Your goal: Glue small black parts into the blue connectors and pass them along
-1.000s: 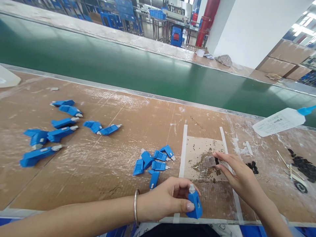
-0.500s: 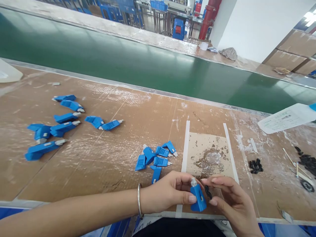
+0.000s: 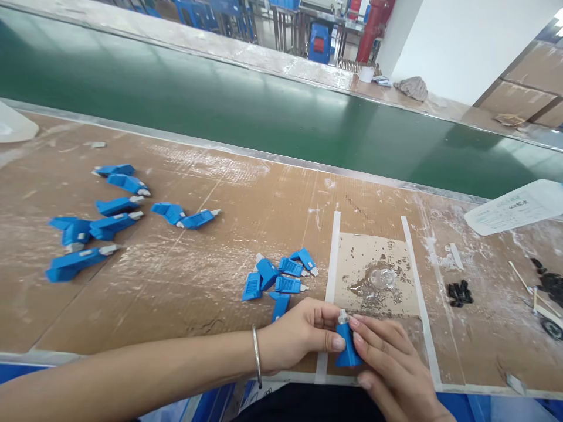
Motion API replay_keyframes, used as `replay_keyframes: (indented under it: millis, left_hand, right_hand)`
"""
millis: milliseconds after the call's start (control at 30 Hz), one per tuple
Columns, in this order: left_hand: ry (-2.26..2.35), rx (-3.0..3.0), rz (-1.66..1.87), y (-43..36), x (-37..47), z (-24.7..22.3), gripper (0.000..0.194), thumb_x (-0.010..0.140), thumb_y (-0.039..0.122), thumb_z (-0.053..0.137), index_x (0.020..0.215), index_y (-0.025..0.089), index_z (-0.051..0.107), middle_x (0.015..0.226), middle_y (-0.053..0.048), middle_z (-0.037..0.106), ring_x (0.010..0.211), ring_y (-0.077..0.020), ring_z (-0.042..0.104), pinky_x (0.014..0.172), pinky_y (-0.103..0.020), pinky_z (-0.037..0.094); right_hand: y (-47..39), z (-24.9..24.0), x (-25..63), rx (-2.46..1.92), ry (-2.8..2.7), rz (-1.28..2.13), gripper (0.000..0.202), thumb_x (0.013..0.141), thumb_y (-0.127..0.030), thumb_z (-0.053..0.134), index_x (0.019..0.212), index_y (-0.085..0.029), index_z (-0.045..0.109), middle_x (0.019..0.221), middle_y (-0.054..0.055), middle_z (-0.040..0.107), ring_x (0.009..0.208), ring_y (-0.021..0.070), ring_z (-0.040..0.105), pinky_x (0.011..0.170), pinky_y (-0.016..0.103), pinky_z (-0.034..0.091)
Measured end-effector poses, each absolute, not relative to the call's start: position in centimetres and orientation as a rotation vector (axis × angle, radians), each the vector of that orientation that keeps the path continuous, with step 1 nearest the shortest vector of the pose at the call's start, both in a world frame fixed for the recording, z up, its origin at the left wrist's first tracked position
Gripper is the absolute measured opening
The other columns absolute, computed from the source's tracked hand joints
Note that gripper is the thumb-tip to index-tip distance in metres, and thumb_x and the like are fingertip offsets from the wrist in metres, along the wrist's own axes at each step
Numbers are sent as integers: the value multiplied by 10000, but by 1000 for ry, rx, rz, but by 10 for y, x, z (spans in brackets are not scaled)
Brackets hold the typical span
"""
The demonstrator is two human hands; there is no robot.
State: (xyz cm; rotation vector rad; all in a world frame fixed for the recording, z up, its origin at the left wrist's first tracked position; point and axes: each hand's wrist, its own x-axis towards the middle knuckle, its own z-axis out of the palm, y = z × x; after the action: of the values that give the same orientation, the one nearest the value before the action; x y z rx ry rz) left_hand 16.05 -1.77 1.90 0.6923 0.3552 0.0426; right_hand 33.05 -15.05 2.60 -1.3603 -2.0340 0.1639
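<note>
My left hand [image 3: 303, 337] grips a blue plastic part [image 3: 347, 347] with a pale tip pointing up, near the table's front edge. The fingertips of my right hand [image 3: 391, 363] press against the part's right side; a bit of black shows between them and the part, mostly hidden. Just behind my hands lies a taped beige sheet [image 3: 352, 252] with a clear wet blob [image 3: 383, 279]. To the left of the sheet is a small pile of blue parts [image 3: 267, 273]. A little heap of black pieces [image 3: 460, 293] rests to its right.
More blue parts [image 3: 112, 225] lie scattered at the left. A translucent bottle [image 3: 519, 208] lies at the right, above sticks and a black pile [image 3: 552, 284]. A green belt [image 3: 220, 111] runs behind the table. A pale container [image 3: 15, 124] stands at the far left.
My right hand has moved left and closed in on the blue part. The black piece that showed at its fingertips is now mostly covered. The view has shifted slightly.
</note>
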Motion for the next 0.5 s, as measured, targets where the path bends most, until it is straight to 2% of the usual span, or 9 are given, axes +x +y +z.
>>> replay_keyframes:
  millis: [167,300,400,500]
  left_hand:
    - [352,762,13,-18,163,13,429,618,454,849,818,106,698,744,-17,622,760,-129,566,755,-229,436]
    - [295,797,-43,-20,161,23,414,645,464,828,849,130,693,743,-2,610,706,-101,538,697,-205,423]
    - [236,1084,-7,-9,152,50,357,727,435,763,942,160,694,785,-10,621,695,-111,544,668,-219,436]
    - [354,1770,312,22,140,80,240,850,367,616,1005,193,669,911,-44,660,806,-168,592,734,-274,461]
  right_hand:
    - [-158,29,312,-1437,-2051,-59,405,974,-157,475,1374,-94,456,1258,145,621,1287,266,480,911,383,505]
    - [-170,37,326,-1481,-2057,-1,338,1014,-215,413,1329,-126,500,1333,116,570,1336,279,410,977,402,487]
    - [-183,41,371,-1710,-1900,-135,311,983,-162,480,1285,-183,548,1293,88,601,1199,215,552,977,331,483]
    - [-194,43,430,-2063,-1536,-393,202,968,-295,531,1103,-216,659,1086,70,694,983,242,660,906,389,519]
